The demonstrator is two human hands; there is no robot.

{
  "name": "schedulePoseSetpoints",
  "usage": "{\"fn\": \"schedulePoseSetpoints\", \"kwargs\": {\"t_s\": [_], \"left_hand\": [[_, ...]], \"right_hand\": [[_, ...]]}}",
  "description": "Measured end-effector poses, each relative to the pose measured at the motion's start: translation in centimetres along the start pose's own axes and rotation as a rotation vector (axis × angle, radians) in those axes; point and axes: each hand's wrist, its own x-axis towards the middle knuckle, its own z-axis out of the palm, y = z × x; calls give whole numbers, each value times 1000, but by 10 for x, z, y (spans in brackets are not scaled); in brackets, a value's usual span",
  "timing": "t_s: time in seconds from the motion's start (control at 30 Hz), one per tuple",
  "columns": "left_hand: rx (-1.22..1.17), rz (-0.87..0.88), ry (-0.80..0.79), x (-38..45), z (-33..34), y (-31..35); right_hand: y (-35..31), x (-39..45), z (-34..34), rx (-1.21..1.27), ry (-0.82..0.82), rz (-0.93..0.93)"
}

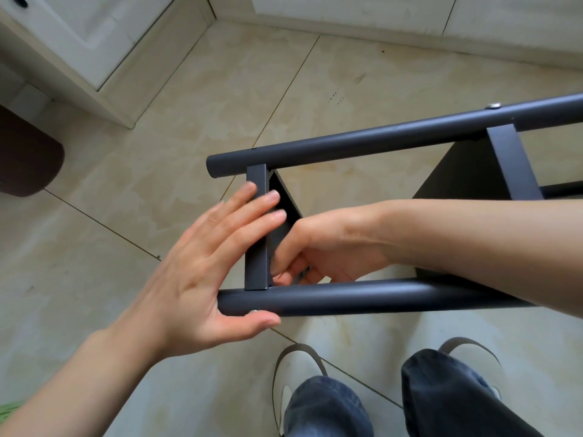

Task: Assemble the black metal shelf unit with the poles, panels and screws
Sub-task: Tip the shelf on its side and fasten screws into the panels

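Observation:
The black metal shelf unit lies on its side above the floor. Its near pole [362,299] and far pole [378,140] run left to right, joined by an end panel [257,247] and a second panel [511,162]. My left hand [205,266] lies flat with straight fingers against the end panel, its thumb under the near pole beside a silver screw [254,311]. My right hand [318,250] reaches between the poles, fingers curled and pinching something small at the inner corner of the end panel; what it pinches is hidden. Another screw [493,105] sits in the far pole.
Beige floor tiles [157,171] spread all around. White cabinet doors [94,42] stand at the left and along the back. A dark brown object [28,159] is at the left edge. My feet in light shoes [299,370] stand right below the near pole.

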Motion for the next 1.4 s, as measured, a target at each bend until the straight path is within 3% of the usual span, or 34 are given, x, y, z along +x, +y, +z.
{"fn": "schedulePoseSetpoints", "kwargs": {"t_s": [0.23, 0.4, 0.57, 0.73, 1.27, 1.4], "left_hand": [[57, -56, -6, 1, -2, -1], [16, -64, 2, 4, -3, 0], [-64, -81, 7, 3, -2, 0], [-71, -86, 5, 2, -2, -1], [-91, -74, -1, 3, -1, -2], [-94, -64, -2, 4, -1, -3]], "right_hand": [[2, 9, -2, 61, 69, -27], [-7, 5, -7, 62, 6, 64], [-5, 9, -3, -32, 66, 51], [-9, 4, -3, 13, 6, 83], [-8, 6, -1, -89, 59, 68], [-9, 4, -1, -11, 47, 64]]}}
